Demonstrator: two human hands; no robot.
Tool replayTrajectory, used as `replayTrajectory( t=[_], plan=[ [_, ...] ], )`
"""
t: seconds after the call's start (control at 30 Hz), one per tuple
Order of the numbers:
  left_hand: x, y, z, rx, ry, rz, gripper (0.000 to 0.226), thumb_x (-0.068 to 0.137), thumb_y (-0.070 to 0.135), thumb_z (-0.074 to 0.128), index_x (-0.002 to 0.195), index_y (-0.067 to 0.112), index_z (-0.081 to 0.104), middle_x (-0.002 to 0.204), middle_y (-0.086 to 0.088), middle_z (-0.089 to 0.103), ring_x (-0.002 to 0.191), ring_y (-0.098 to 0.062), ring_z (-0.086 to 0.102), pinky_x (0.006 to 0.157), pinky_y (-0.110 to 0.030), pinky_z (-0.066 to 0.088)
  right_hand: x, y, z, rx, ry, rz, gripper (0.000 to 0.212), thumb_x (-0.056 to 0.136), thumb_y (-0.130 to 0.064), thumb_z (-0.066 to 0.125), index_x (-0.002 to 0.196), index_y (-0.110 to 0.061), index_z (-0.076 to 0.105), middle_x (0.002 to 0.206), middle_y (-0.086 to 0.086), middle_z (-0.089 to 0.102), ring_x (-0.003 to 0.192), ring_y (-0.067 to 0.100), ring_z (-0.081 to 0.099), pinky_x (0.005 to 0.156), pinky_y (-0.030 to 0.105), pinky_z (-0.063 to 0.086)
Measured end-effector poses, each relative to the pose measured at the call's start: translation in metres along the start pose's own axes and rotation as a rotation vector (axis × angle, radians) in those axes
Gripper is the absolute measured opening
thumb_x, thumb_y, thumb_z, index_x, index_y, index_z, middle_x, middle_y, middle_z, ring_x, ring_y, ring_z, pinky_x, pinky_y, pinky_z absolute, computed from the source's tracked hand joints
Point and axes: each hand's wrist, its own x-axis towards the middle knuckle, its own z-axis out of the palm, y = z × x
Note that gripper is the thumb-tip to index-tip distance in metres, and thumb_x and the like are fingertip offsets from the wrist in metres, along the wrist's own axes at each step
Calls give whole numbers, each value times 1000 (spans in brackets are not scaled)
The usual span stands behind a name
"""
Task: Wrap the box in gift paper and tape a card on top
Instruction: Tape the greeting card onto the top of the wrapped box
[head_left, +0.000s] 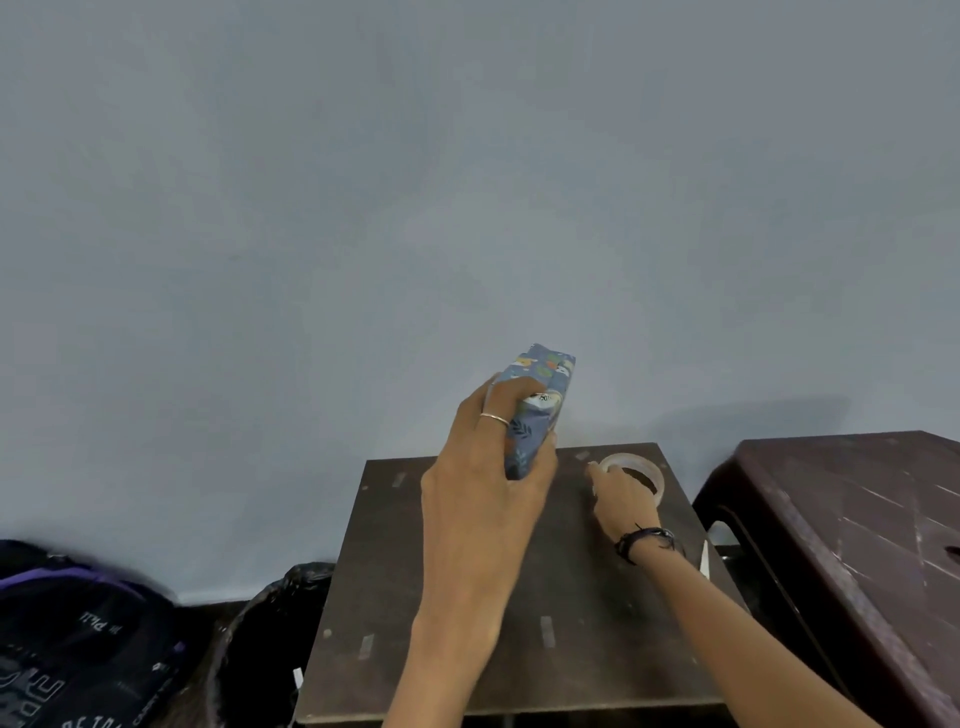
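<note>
the left hand (483, 467) is curled round the wrapped box (537, 405), fingers over its near side and thumb on the far edge, holding it tilted in the air above the counter (467, 623). a thin ring sits on one finger of that hand. the box is covered in blue gift paper with small printed figures and leaves, and its upper end rises past the fingers toward the wall (467, 182).

to the right of the left hand and lower, the right hand (621, 493) rests on the counter with its fingers bent round the near rim of a clear tape roll (636, 475), which lies flat just beyond the fingertips. a dark band circles the right wrist.

short bits of tape are stuck on the counter near both forearms. right of the right hand stands a dark plastic stool (857, 519). left of the left arm, down on the floor, are a black bin bag (275, 623) and a dark backpack (78, 639).
</note>
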Motion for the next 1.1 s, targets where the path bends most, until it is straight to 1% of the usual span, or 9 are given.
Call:
replayTrajectory(
  t=[0.3,0.5,0.63,0.7,0.77,0.8,0.87,0.93,1.1],
  plan=[
    [-9,3,1,-47,-14,14,36,81,23,70,113,32,56,119,13,58,94,-7,60,73,-1,43,-20,12,-3,-140,57,-125,39,98,-6,35,136,-9,36,130,9,52,113,23,54,87,33,52],
    [-13,3,0,-67,-6,31,38,82,24,70,111,39,52,122,14,56,101,0,56,76,-3,45,-31,10,-12,68,115,-8,23,100,-18,33,106,-7,51,99,10,64,86,25,61,72,37,50],
    [-13,0,-3,-48,3,33,41,80,22,72,114,36,53,123,12,57,99,2,55,74,4,40,-36,8,-10,-34,115,-24,33,99,-11,38,130,-4,45,131,11,49,108,23,57,81,31,52],
    [-12,0,-4,-47,-3,21,40,80,23,71,116,31,55,123,10,57,97,-1,57,73,5,39,-40,4,-8,-126,97,-113,46,82,-4,66,125,3,52,115,16,58,91,22,63,67,28,56],
    [-12,-1,-4,-38,3,23,40,79,23,71,116,29,56,122,10,58,96,-1,57,72,6,37,-42,4,-1,-189,143,-165,48,50,-3,88,95,3,70,77,11,62,56,17,60,38,24,49],
    [-11,-1,-5,-35,5,22,40,79,23,71,116,28,56,122,10,58,95,-1,57,72,7,36,-43,2,-1,-228,131,-159,43,54,-5,86,93,2,69,76,10,61,56,17,59,39,24,49],
    [-11,-1,-5,-31,5,18,40,80,23,71,116,29,56,121,10,58,94,-1,56,72,7,35,-46,-1,-2,-250,99,-128,32,87,-6,58,118,2,54,104,13,59,85,20,59,65,27,54],
    [-10,0,-6,-37,5,16,39,80,22,71,115,29,55,121,11,58,94,-1,56,71,7,36,-46,-3,0,-238,90,-134,34,96,-5,35,130,-4,39,122,12,49,105,22,51,83,29,49],
    [-13,1,-8,-76,-1,1,38,80,21,71,114,28,56,121,9,58,97,-7,61,72,4,39,-52,-10,-14,-196,83,-58,24,91,-8,50,114,-4,52,111,10,56,96,20,55,72,24,49]
  ],
)
